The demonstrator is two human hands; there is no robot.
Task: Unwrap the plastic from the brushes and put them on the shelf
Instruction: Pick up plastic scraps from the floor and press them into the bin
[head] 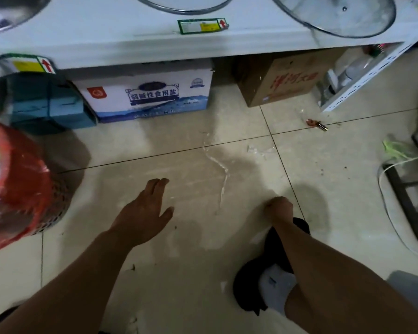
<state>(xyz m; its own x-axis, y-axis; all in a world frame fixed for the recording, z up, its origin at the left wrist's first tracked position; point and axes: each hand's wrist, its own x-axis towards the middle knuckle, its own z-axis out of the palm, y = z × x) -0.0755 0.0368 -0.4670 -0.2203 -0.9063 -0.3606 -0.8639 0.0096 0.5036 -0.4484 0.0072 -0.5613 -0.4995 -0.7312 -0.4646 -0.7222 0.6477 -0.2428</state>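
No brush is in view. My left hand (143, 210) reaches forward over the tiled floor, fingers straight and together, thumb apart, holding nothing. My right hand (278, 208) hangs lower to the right with its fingers curled under; nothing shows in it. A thin twisted strip of clear plastic (223, 174) lies on the floor between and beyond the hands, touching neither. A smaller plastic scrap (258, 150) lies to its right. The white shelf (130, 39) runs across the top, with glass pot lids (336, 18) on it.
Under the shelf stand a teal bundle (48, 104), a white and blue carton (150, 95) and a brown carton (280, 80). A red basket (22, 189) with plastic inside sits at left. A battery (320, 125) lies on the floor. A black rack (408, 201) stands at right; my black shoe (253, 290) below.
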